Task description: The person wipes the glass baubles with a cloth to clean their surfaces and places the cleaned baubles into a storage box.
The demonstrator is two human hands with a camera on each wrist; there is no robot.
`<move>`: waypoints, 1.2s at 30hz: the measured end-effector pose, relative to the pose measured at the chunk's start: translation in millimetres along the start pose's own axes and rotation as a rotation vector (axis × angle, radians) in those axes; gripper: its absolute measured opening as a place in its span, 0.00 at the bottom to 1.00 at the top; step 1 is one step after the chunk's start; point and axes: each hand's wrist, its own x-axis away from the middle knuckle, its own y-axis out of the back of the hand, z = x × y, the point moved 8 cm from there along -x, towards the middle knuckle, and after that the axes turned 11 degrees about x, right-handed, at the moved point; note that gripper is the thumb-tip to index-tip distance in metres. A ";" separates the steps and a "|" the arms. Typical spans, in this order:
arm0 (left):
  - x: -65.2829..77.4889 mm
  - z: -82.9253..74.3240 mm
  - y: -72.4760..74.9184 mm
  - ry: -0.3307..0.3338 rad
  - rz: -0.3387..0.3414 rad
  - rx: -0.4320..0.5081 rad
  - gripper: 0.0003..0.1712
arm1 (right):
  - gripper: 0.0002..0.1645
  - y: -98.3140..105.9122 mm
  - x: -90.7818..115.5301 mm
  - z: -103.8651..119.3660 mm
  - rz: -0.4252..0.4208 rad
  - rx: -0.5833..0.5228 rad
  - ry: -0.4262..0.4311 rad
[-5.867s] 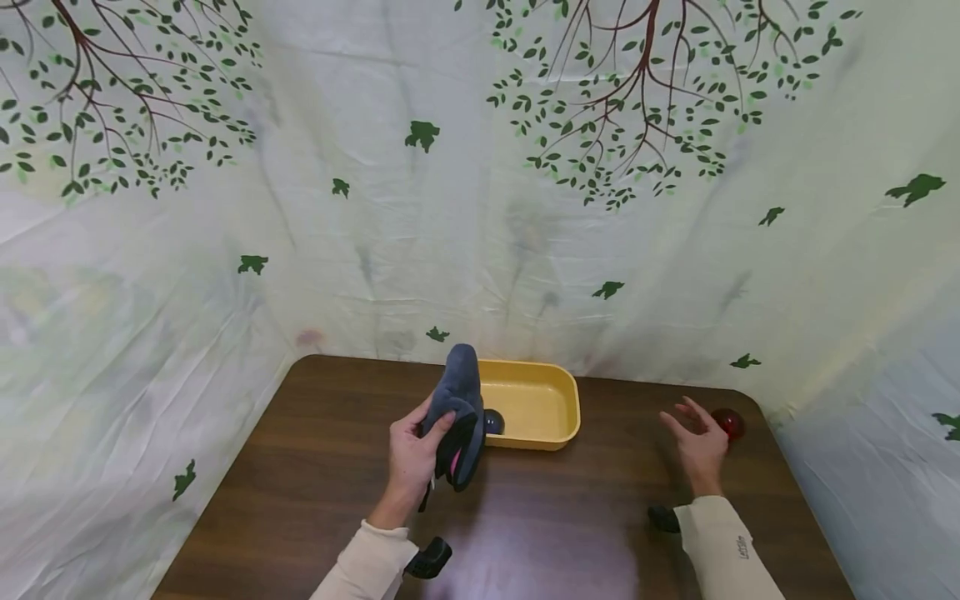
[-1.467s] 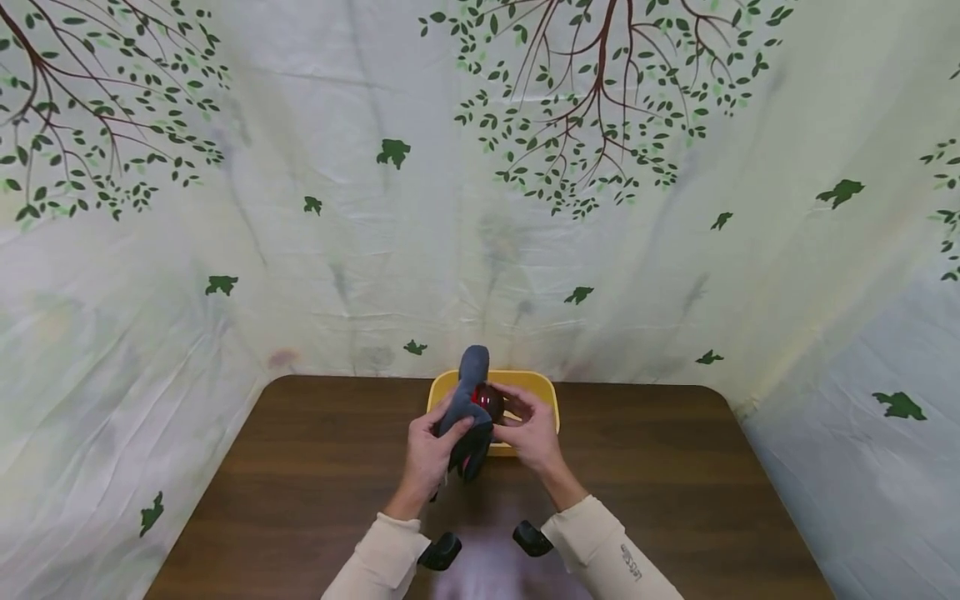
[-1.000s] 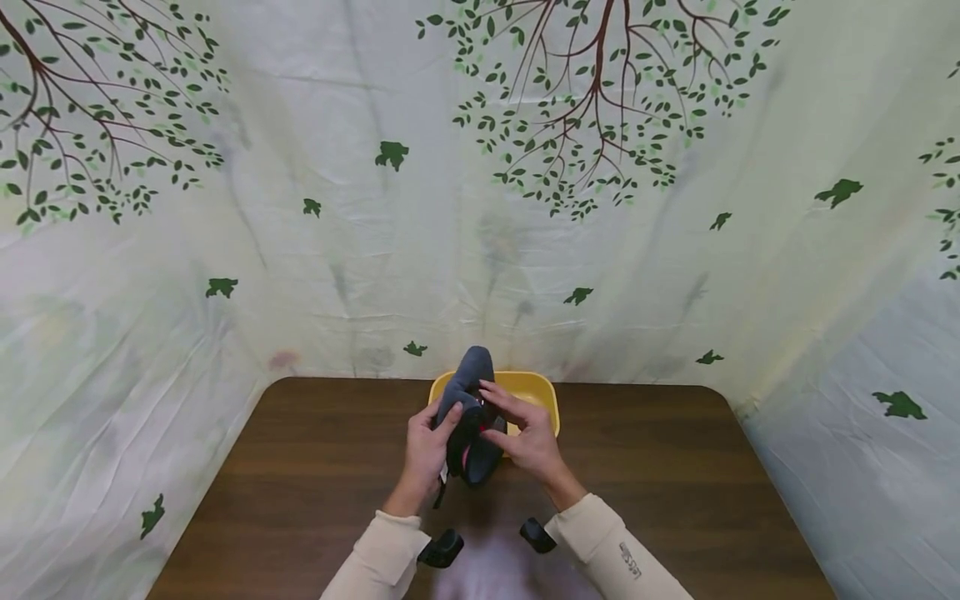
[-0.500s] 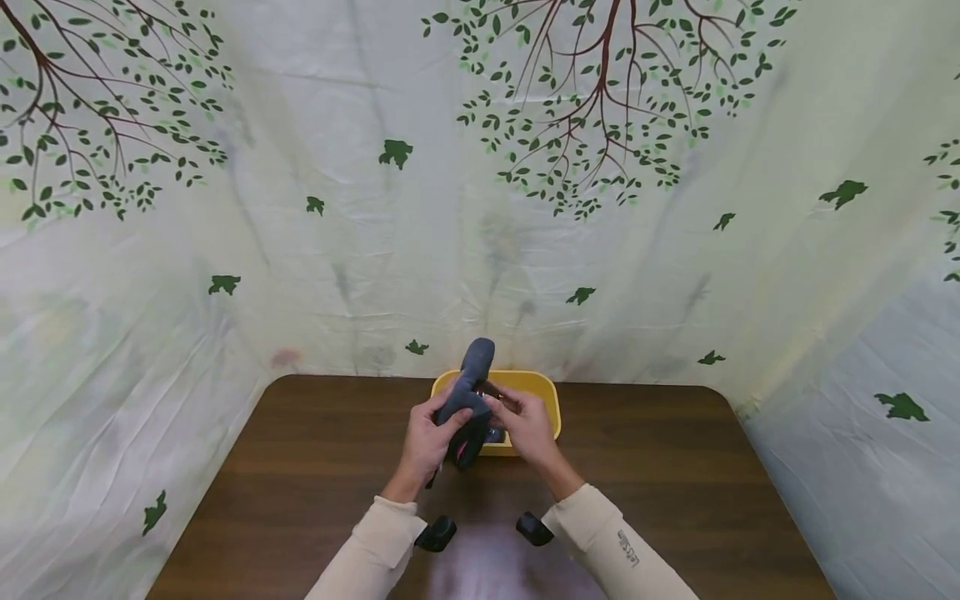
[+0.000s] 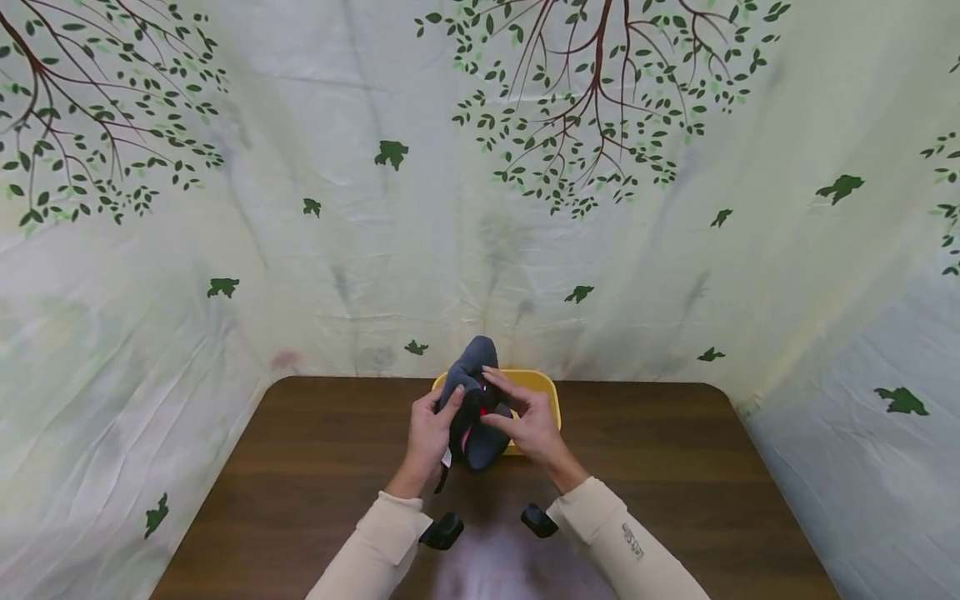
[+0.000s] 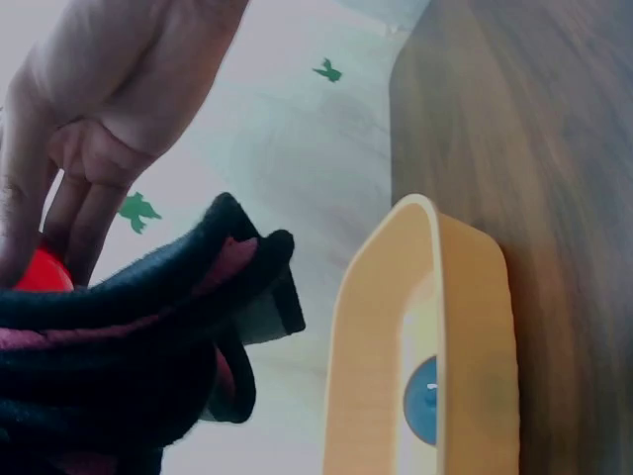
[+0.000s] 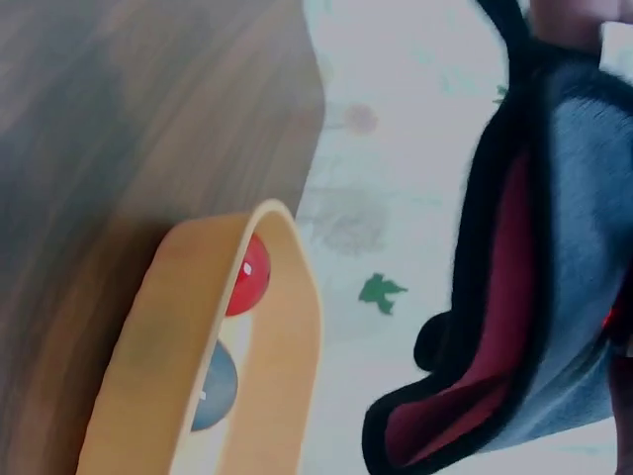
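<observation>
Over the yellow tray [image 5: 536, 382], my left hand [image 5: 427, 437] grips a soft blue-grey fabric piece [image 5: 487, 448] with black edging and a pink lining. It looks slipper-like, but its exact kind is unclear. My right hand [image 5: 536, 427] reaches against its other side, thumb and fingers curved round a red ball [image 6: 45, 271]. Only part of that ball shows, beside the fabric. Inside the tray, the right wrist view has another red ball [image 7: 250, 275] beside a blue-grey ball [image 7: 217, 387]; the fabric and hands cover them in the head view.
A brown wooden table [image 5: 322, 492] with rounded back corners carries the tray near its far edge. Behind it hangs a pale cloth [image 5: 465, 250] printed with branches and green leaves. Black wrist cameras [image 5: 442, 531] stick out from both sleeves.
My right hand has come from the table's right side, where a red ball lay, to the fabric above the tray. In the last second the fabric has been turned back and forth between both hands.
</observation>
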 end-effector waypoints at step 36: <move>2.2 -18.1 -14.4 -0.091 0.116 -0.065 0.26 | 0.26 5.3 1.9 -25.2 -0.083 -0.053 -0.172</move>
